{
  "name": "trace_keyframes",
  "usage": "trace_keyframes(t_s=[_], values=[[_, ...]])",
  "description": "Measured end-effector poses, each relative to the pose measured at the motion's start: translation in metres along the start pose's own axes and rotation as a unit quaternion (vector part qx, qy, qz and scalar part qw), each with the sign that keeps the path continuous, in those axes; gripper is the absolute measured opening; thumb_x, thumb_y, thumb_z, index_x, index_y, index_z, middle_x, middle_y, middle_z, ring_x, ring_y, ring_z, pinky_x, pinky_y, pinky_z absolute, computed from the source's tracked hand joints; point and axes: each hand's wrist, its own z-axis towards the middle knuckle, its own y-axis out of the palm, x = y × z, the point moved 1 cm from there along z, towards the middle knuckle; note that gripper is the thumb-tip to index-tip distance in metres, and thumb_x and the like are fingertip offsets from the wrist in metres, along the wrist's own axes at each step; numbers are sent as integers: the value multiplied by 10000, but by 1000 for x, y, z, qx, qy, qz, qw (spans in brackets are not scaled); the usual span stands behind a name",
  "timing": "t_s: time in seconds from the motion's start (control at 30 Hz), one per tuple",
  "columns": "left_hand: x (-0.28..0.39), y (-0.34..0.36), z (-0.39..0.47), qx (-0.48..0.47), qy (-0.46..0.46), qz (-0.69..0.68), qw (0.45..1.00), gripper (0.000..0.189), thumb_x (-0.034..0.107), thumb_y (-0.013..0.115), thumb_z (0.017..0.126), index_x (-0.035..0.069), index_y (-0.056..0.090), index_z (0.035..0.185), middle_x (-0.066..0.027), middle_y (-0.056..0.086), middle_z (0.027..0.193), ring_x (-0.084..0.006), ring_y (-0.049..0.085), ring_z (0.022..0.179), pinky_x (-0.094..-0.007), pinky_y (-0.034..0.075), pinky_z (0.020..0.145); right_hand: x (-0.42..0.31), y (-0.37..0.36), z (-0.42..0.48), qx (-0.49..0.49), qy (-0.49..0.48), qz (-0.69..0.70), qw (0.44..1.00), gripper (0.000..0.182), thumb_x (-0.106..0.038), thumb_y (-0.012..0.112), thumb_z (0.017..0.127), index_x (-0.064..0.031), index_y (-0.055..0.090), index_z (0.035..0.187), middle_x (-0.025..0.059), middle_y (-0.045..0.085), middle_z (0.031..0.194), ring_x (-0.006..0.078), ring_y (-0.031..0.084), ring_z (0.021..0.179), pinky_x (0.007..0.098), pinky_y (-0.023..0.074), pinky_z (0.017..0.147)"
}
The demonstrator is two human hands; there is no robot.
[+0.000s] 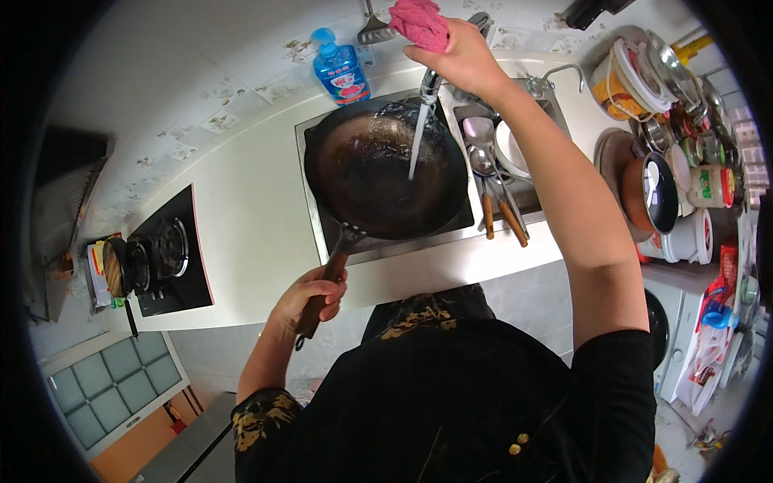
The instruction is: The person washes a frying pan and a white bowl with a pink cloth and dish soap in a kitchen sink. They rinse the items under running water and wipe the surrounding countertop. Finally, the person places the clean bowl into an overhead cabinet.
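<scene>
My left hand (311, 296) is closed around the wooden handle (324, 290) of a dark wok (386, 181). The wok lies over the left basin of a metal sink (386, 250), and water streams into it from a faucet (430, 87). Up at the faucet, my right hand (462, 57) holds a crumpled pink cloth (420, 24); whether the fingers also touch the faucet cannot be told. A blue pump bottle of dish soap (342, 72) stands behind the wok.
In the right basin are a metal spatula (480, 131), a ladle (482, 162) and a white bowl (512, 151). A cooktop (172, 253) is at the left. Farther right stand a brown pot (640, 193) and a lidded bucket (622, 78). A slotted turner (375, 30) hangs on the wall.
</scene>
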Motion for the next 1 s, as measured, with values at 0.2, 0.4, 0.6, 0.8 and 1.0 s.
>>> trace_keyframes(t_s=[0.2, 0.4, 0.6, 0.8, 1.0], values=[[34, -7, -22, 104, -31, 204, 973, 266, 107, 606, 750, 15, 480, 966, -40, 484, 615, -123, 473, 434, -241, 410, 407, 1, 1, -2, 30, -27, -15, 999, 365, -336, 720, 719, -56, 651, 943, 163, 650, 856, 334, 615, 828, 395, 474, 802], [63, -14, -22, 150, -73, 445, 880, 247, 81, 627, 760, -3, 466, 928, -69, 517, 674, -171, 546, 471, -308, 466, 429, -5, 2, -1, 26, -34, -3, 999, 342, -320, 715, 716, -59, 657, 930, 156, 651, 853, 338, 613, 838, 395, 476, 812], [98, 10, 2, 152, -46, 636, 755, 215, 64, 618, 739, -41, 476, 862, -136, 555, 692, -210, 594, 499, -350, 488, 472, 9, 6, -2, 60, -58, -30, 996, 346, -341, 714, 709, -75, 666, 926, 147, 656, 859, 339, 608, 847, 398, 471, 832], [137, 42, 28, 145, -75, 761, 628, 221, 92, 594, 710, -38, 539, 880, -195, 619, 768, -287, 648, 635, -405, 520, 584, 2, 3, -3, 28, -27, -50, 998, 372, -370, 695, 721, -126, 666, 1000, 123, 664, 936, 335, 568, 974, 396, 393, 953], [145, 45, 35, 118, 7, 915, 386, 231, 108, 609, 705, 9, 534, 900, -178, 620, 736, -361, 617, 736, -454, 476, 709, -1, 1, -5, 13, 0, -41, 999, 408, -385, 689, 720, -140, 659, 1045, 125, 658, 1001, 341, 530, 1053, 393, 350, 1002]])
